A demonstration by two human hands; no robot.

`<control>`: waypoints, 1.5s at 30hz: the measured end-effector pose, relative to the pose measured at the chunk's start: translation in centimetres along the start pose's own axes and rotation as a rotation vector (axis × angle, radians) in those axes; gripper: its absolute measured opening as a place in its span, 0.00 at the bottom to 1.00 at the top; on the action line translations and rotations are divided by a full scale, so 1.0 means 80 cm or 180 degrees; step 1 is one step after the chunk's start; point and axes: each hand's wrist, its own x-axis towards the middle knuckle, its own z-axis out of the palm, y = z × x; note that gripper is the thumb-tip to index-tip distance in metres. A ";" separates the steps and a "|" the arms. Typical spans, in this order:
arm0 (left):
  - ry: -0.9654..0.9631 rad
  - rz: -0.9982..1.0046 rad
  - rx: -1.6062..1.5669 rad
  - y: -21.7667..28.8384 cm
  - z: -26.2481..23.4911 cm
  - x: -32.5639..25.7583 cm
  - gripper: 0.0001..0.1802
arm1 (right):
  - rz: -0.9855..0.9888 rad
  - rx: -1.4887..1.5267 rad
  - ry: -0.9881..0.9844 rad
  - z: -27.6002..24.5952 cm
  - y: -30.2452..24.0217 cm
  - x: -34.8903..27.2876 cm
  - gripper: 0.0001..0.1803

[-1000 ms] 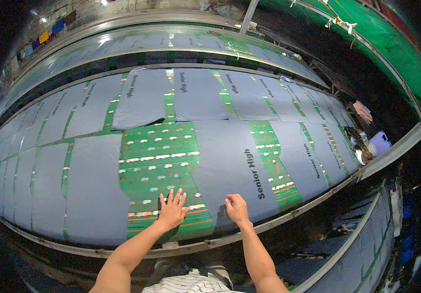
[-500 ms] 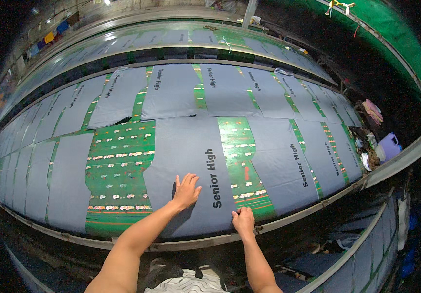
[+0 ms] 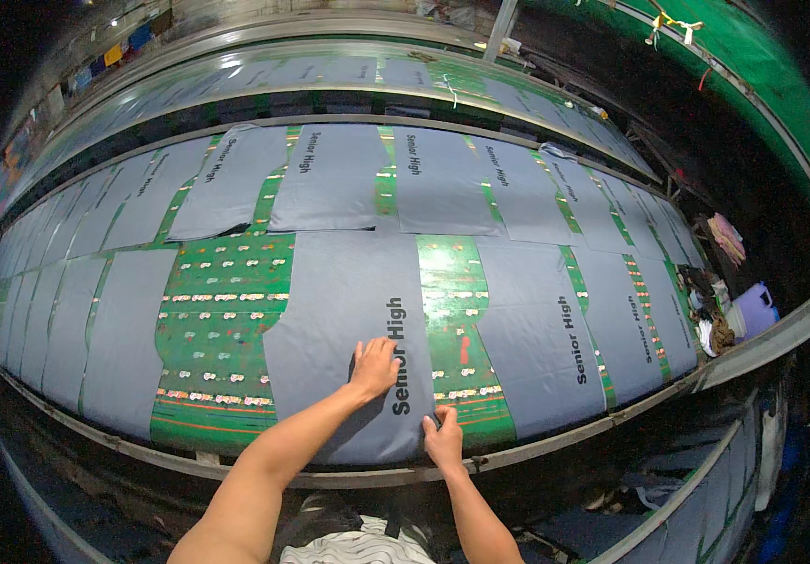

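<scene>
Far to the left, a row of grey fabric panels lies flat on the long green bench, one beside another, running off into the dark. Next comes a bare stretch of the bench, its green surface dotted with pale marks. Then the panel being worked: a grey cut fabric panel with dark lettering, lying at the near edge, right in front of the person.

The left hand rests on it palm down, fingers spread, pressing the cloth flat near its middle. Just to the right, the right hand sits at the panel's near right corner by the bench rim, fingers curled down on the edge; whether it pinches the cloth or only presses it, I cannot tell. The hands are apart, both on the same panel.

The cloth looks thin, soft and light. It should slide easily on the bench and will wrinkle or fold if pushed from one spot. I would take it by the corners or along an edge, or smooth it with flat palms.

Further right, more lettered grey panels lie side by side with green strips between them. A second row lies behind. At the far right end sit a bundle of cloth and a purple container.
</scene>
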 end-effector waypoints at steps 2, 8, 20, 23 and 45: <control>-0.0004 -0.0059 -0.0157 0.008 -0.001 0.008 0.27 | -0.0193 0.0295 0.0017 0.006 -0.007 -0.002 0.14; 0.0040 -0.0019 0.0025 0.057 -0.018 0.047 0.36 | -0.1168 -0.0063 -0.0367 0.014 -0.039 -0.009 0.20; -0.0228 -0.0118 0.2210 0.013 -0.021 0.175 0.21 | -0.1517 0.0490 -0.0867 -0.030 -0.089 -0.041 0.26; 0.0302 0.0484 0.3035 0.008 -0.013 0.173 0.19 | -0.1436 0.0428 -0.0824 -0.035 -0.088 -0.039 0.25; 0.1939 0.0218 -0.1197 0.090 -0.274 0.262 0.14 | -0.1741 0.1323 -0.1150 -0.139 -0.214 -0.043 0.32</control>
